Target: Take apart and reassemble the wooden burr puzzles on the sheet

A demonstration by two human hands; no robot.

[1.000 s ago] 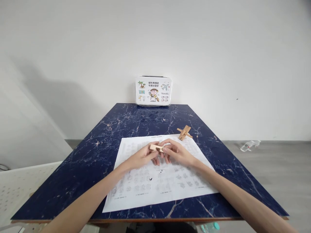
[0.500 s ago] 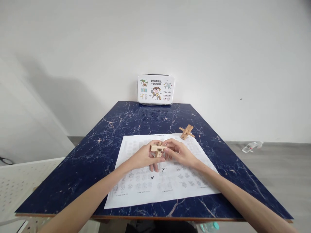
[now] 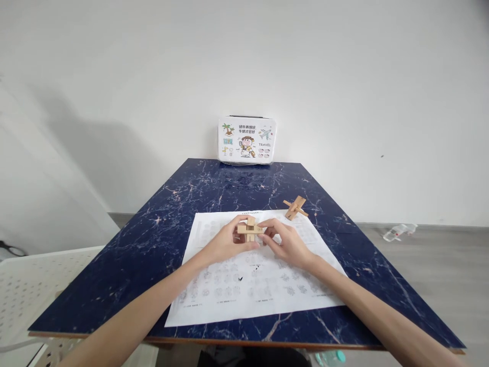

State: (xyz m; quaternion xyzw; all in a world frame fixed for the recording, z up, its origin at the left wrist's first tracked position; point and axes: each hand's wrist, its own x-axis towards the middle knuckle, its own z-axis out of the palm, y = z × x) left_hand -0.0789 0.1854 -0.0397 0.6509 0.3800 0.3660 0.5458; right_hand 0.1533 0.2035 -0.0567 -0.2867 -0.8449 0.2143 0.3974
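Several notched wooden pieces form an interlocking wooden puzzle (image 3: pixel 250 230), held just above the paper. My left hand (image 3: pixel 228 241) grips it from the left, fingers behind and thumb along its lower front. On the other side my right hand (image 3: pixel 284 241) pinches the right end of the crosswise piece between thumb and fingertips. Under both hands lies a large printed sheet (image 3: pixel 229 306) with rows of small diagrams. Another group of crossed wooden pieces (image 3: pixel 295 208) rests at the sheet's upper right corner.
A white cartoon-printed case (image 3: pixel 246 141) stands at the table's far edge against the wall. The blue marbled table (image 3: pixel 160 204) has an exposed front edge. Plastic packaging (image 3: pixel 399 232) lies on the floor at right, and a white perforated surface (image 3: pixel 30 285) is at left.
The wooden puzzle has turned in my hands, so its crosswise piece now lies level and an upright block shows above it. My right fingers have shifted to that piece's end.
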